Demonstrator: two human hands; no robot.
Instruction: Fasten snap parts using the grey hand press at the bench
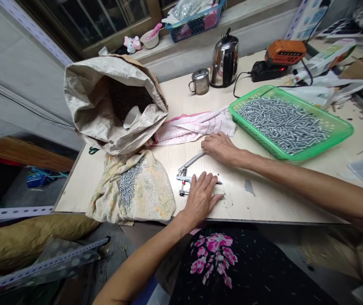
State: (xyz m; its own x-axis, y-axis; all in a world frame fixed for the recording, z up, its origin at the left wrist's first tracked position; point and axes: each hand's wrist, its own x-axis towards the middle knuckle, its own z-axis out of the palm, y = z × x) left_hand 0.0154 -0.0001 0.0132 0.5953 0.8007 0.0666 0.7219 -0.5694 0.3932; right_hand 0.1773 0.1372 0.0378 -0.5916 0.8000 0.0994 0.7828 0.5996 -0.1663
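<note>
My left hand [201, 195] lies flat with fingers stretched out on the lower part of metal snap pliers [186, 171] on the pale wooden table [264, 199]. My right hand [218, 146] rests palm down over the upper handle of the pliers, fingers loosely curled, next to a pink-and-white cloth [194, 126]. Left of my left hand a floral cloth [143, 190] carries a small pile of metal pins [130, 181].
An open paper sack [105, 106] with dark contents and a white cup [131, 117] stands at the back left. A green basket [336, 135] of metal pins sits at the right. Behind are a kettle [224, 61], steel mug [200, 81], and orange charger [284, 51].
</note>
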